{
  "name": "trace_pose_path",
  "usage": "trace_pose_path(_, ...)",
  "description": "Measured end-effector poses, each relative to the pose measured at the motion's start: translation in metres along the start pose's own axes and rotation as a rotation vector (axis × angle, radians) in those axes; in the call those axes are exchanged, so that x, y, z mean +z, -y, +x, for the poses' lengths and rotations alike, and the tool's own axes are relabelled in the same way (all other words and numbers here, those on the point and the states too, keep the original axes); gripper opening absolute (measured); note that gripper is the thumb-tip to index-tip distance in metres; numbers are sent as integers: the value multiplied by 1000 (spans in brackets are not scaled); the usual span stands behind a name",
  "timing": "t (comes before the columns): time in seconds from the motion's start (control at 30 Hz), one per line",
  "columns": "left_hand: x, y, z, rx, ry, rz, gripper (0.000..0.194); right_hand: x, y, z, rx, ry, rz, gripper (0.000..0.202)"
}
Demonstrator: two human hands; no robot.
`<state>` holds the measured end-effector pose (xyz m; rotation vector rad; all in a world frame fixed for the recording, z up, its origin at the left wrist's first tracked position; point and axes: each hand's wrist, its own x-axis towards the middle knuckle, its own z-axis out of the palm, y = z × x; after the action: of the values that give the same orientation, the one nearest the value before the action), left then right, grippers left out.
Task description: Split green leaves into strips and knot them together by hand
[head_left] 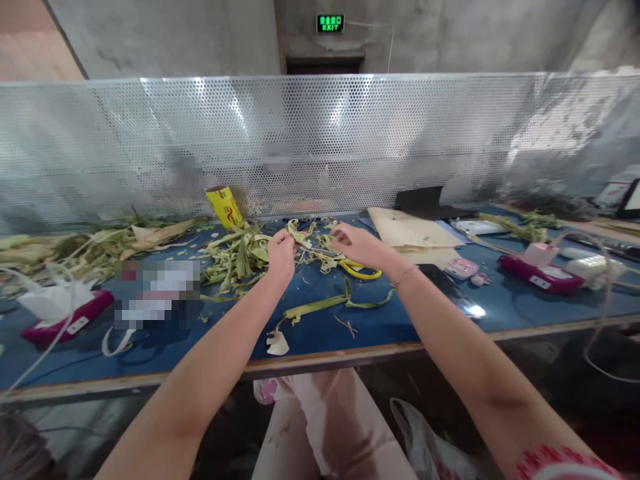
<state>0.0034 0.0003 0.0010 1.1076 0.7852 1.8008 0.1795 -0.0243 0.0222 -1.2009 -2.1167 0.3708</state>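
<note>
Near the middle of the blue table, my left hand [283, 252] is closed on a pale green leaf [300, 235] that sticks out to its right. My right hand [353, 244] reaches in from the right with bent fingers over plant scraps; whether anything is between its fingertips is too small to tell. A heap of torn green leaves [245, 257] lies left of my left hand. Just below my right hand are the yellow handles of a tool [367, 273]. A long green stalk [315, 307] lies nearer the front edge.
A yellow cylinder [225, 207] leans by the perforated metal screen [320, 133]. Brown paper [410, 230], a black tablet [445, 290] and a pink device [461, 268] lie at the right. Purple power strips [540, 277] with cables and more dry leaves [115, 243] flank both sides.
</note>
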Motion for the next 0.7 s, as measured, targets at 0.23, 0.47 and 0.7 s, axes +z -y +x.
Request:
trace_pose_path(0.23, -6, 1, 10, 6, 26, -89, 21, -39, -69, -102, 713, 110, -690, 63)
trace_pose_path(0.47, -5, 1, 9, -72, 50, -136, 18, -27, -79, -113, 784, -58, -761, 55)
trace_pose_path(0.7, -5, -1, 9, -65, 50, -247, 13, -26, -84, -122, 717, -194, -679, 70)
